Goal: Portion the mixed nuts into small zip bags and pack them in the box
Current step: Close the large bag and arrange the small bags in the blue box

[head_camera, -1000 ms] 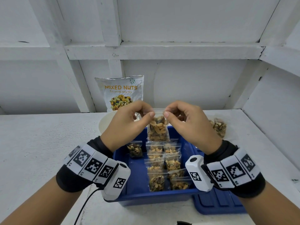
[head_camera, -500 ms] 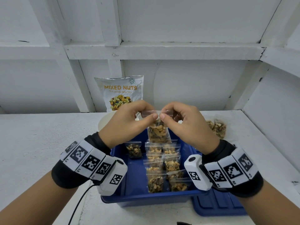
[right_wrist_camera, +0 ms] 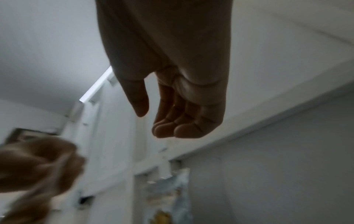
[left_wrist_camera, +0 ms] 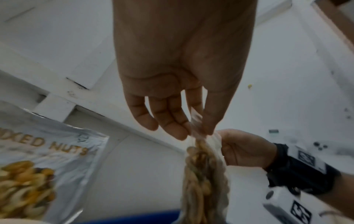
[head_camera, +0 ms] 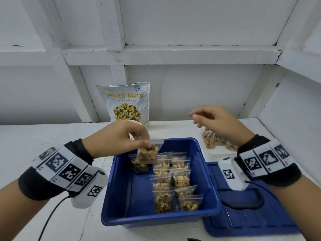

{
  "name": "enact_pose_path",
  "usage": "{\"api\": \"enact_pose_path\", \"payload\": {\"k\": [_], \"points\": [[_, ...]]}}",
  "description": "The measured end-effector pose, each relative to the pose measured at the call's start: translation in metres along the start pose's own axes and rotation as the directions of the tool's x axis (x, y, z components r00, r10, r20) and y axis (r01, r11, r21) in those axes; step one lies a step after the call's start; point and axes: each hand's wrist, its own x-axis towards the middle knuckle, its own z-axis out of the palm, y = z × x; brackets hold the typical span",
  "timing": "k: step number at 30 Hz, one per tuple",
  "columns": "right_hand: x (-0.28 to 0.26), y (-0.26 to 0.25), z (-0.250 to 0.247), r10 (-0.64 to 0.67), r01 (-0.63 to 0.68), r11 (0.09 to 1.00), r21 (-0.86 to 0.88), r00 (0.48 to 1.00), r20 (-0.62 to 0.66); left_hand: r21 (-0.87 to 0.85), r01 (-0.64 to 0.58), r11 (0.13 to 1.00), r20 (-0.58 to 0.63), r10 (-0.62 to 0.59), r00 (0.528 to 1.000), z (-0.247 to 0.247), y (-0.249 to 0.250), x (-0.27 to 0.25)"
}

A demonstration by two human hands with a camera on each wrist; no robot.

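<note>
A: Starting at the left, what does the left hand (head_camera: pixel 119 136) have?

B: Its fingers (left_wrist_camera: pixel 172 128) are pinched on the top strip of a small clear zip bag of mixed nuts (head_camera: pixel 147 153). The bag hangs straight down from them, long axis upright, over the far-left corner of the blue plastic box (head_camera: pixel 121 216).

A: And what lies under it?

B: 1 dark packed bag (head_camera: pixel 139 166) sits directly below, and the rows of filled bags (head_camera: pixel 173 180) run just to the right. The floor of the box nearer the left wall is bare, so I judge the bag needs only to go down, with the left hand plainly the nearer one.

A: Further right?

B: The right hand (head_camera: pixel 215 122) is raised beyond the box's far-right corner, well apart from the bag, fingers (right_wrist_camera: pixel 172 128) loosely curled and holding nothing. Below it, loose nuts on a white tray (head_camera: pixel 217 152) rest on the bench (head_camera: pixel 34 136).
</note>
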Motion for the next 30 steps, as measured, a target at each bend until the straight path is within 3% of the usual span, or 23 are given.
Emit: {"api": "enact_pose_path", "payload": {"k": [3, 6, 11, 13, 16, 25, 30], "points": [[0.02, 0.06, -0.009, 0.16, -0.171, 0.974, -0.148, 0.983, -0.086, 0.047, 0.078, 0.996, 0.109, -0.083, 0.991, 0.011, -0.019, -0.006], [0.037, 0.115, -0.006, 0.294, -0.319, 0.889, -0.327, 0.947, -0.127, 0.133, 0.154, 0.979, 0.224, -0.181, 0.958, 0.027, -0.037, -0.005], [0.053, 0.159, 0.004, 0.415, -0.423, 0.749, -0.511, 0.899, -0.136, 0.289, 0.188, 0.939, 0.351, -0.287, 0.891, 0.048, -0.05, 0.001], [0.057, 0.164, 0.005, 0.432, -0.441, 0.727, -0.526, 0.89, -0.149, 0.391, 0.178, 0.903, 0.365, -0.33, 0.871, 0.054, -0.053, 0.002], [0.061, 0.168, 0.006, 0.408, -0.45, 0.739, -0.502, 0.891, -0.198, 0.513, 0.145, 0.846, 0.332, -0.351, 0.876, 0.059, -0.057, 0.002], [0.064, 0.165, 0.01, 0.398, -0.43, 0.733, -0.527, 0.899, -0.181, 0.672, 0.064, 0.738, 0.313, -0.361, 0.878, 0.067, -0.061, 0.001], [0.063, 0.159, 0.007, 0.331, -0.37, 0.783, -0.5, 0.928, -0.169, 0.629, 0.117, 0.769, 0.304, -0.382, 0.873, 0.066, -0.061, 0.0]]}}
